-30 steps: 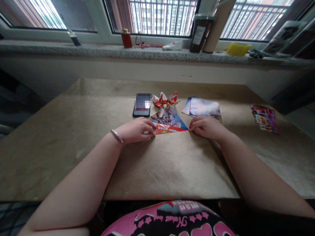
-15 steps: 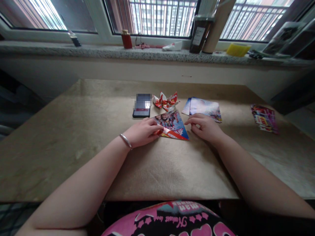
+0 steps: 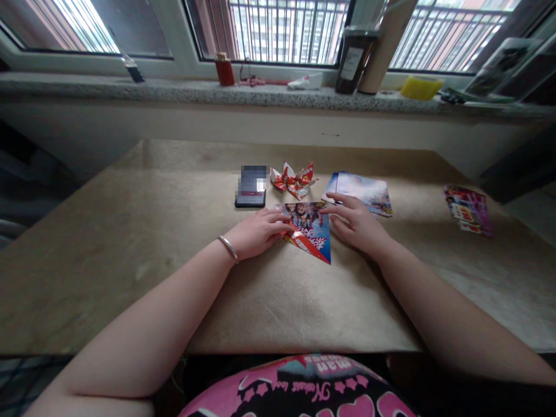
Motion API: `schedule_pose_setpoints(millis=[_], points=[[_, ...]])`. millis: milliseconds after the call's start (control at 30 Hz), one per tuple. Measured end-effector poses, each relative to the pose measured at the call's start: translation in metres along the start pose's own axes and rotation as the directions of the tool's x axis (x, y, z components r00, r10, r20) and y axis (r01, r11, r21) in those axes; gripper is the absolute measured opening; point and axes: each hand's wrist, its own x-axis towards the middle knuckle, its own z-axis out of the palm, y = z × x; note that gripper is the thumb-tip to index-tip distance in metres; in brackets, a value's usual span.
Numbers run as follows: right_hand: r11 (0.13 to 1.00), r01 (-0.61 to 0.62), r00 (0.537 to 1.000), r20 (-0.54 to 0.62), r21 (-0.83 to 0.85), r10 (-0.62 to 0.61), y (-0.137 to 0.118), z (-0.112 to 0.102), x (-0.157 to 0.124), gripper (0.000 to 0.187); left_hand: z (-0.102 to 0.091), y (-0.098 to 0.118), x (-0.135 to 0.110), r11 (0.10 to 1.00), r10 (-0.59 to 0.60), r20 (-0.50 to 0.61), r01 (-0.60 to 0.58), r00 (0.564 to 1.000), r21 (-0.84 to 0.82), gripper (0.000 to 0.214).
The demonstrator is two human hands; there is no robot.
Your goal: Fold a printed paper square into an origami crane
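A printed sheet of paper (image 3: 318, 234), blue and red with a folded red flap along its lower left side, lies flat on the table in front of me. My left hand (image 3: 260, 233) is closed on its left part, fingers together over the paper and hiding that edge. At the upper right corner, the spread fingers of my right hand (image 3: 356, 221) touch the paper's edge. Just beyond the sheet sits a folded red and white paper flower (image 3: 293, 179). A phone (image 3: 251, 188) with a blurred screen lies left of the flower.
Behind my right hand are stacked printed sheets (image 3: 365, 188). Farther right lie colourful printed papers (image 3: 469, 211) on the brown-covered table (image 3: 108, 249). The stone windowsill (image 3: 174, 90) at the back bears a red bottle (image 3: 225, 69), a dark canister (image 3: 353, 61) and a yellow block (image 3: 421, 88).
The sheet has turned clockwise, its right point swinging down toward me. My right hand's fingers have spread and reached forward to its upper right corner. My left hand has shifted slightly right.
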Motion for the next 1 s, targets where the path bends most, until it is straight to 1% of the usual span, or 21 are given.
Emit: schedule_pose_setpoints(millis=[100,200,267,333,433,600,700,767,867,1000], points=[[1.000,-0.006,1.000,0.018,0.007,0.006,-0.001,0.000,0.000,0.023,0.000,0.001,0.002,1.000,0.022,-0.012,-0.022,1.000,0.001,0.032],[0.999,-0.025,0.998,0.054,0.044,0.023,-0.003,0.001,0.000,0.022,0.000,0.002,0.004,0.997,0.033,-0.047,-0.029,0.998,0.074,0.031],[0.996,-0.030,0.997,0.069,0.080,0.024,-0.003,0.002,0.000,0.021,-0.001,0.004,0.003,0.992,0.012,-0.067,-0.004,0.998,0.124,0.029],[0.992,-0.016,0.997,0.083,0.127,0.006,-0.003,0.003,0.001,0.020,-0.003,0.007,0.003,0.987,-0.029,-0.067,0.039,0.997,0.156,0.026],[0.979,0.007,0.992,0.120,0.202,-0.032,-0.006,0.003,0.002,0.018,-0.006,0.012,0.002,0.973,-0.123,-0.052,0.131,0.991,0.191,0.026],[0.963,0.078,0.977,0.173,0.257,-0.126,-0.011,0.001,0.003,0.017,-0.008,0.021,0.001,0.941,-0.276,-0.037,0.278,0.960,0.194,0.039],[0.960,0.125,0.965,0.194,0.252,-0.177,-0.012,0.002,0.003,0.020,-0.004,0.022,0.000,0.928,-0.338,0.005,0.333,0.941,0.168,0.050],[0.961,0.139,0.960,0.204,0.241,-0.191,-0.010,0.003,0.003,0.023,-0.003,0.022,0.000,0.929,-0.348,0.036,0.339,0.937,0.151,0.053],[0.969,0.141,0.954,0.233,0.204,-0.188,-0.008,0.003,0.003,0.023,-0.003,0.020,0.001,0.939,-0.328,0.050,0.320,0.943,0.123,0.049],[0.987,0.133,0.958,0.246,0.086,-0.151,-0.008,-0.001,0.003,0.019,-0.005,0.019,0.001,0.947,-0.314,0.066,0.307,0.947,0.092,0.040]])
